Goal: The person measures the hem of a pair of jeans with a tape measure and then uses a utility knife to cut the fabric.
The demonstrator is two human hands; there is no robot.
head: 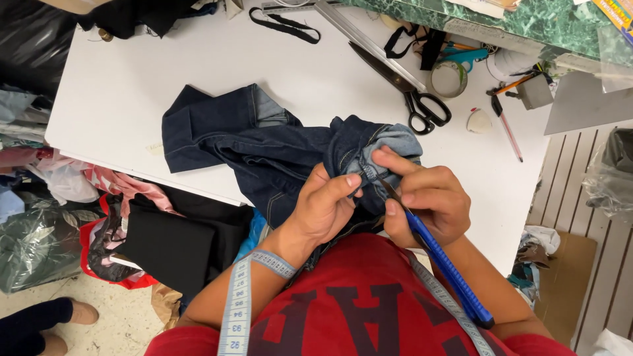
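Denim jeans [264,142] pinched in left hand [324,206] grip, right hand [428,201] grip clamped on blue cutter [443,264]

Black-handled scissors [410,92] and metal ruler [366,41] upper centre of white table [132,86]; tape roll [450,78], pink pencil [510,135] upper right; clothing bags [46,231] lower left.

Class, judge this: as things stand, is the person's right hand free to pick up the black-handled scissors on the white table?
Probably not at once: the right hand already grips a blue utility knife against the dark denim garment. The black-handled scissors lie uncovered beyond it.
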